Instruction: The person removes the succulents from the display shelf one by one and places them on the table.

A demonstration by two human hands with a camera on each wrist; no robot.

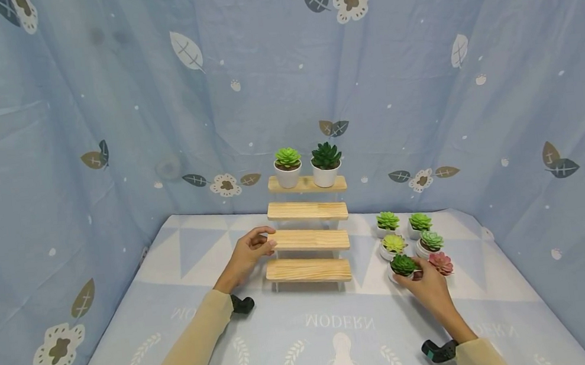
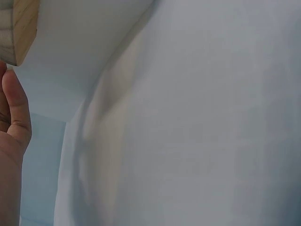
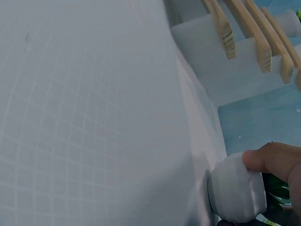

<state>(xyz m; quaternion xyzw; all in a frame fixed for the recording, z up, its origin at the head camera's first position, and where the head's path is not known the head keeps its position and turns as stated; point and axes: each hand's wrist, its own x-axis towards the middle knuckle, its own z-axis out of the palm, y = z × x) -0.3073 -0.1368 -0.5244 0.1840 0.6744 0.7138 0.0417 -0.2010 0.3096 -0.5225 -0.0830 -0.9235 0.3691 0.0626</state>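
Within the right grip (image 1: 432, 288), a succulent (image 1: 402, 264) points upward.

Bright and even from my head, dim and grey at my wrists

My head view is bright and evenly lit, seemingly from above: the wooden shelves (image 1: 309, 238) show pale tops, and my right hand (image 1: 430, 288) throws a soft shadow on the tablecloth (image 1: 275, 324). Faint, blurry grey smudges show on the blue curtain (image 1: 258, 61) at upper left. My left wrist view is dull, its expanse of cloth hazy and soft. My right wrist view is equally grey; shadow spreads beside the white pot (image 3: 237, 190), and the cloth's faint grid lines bow.
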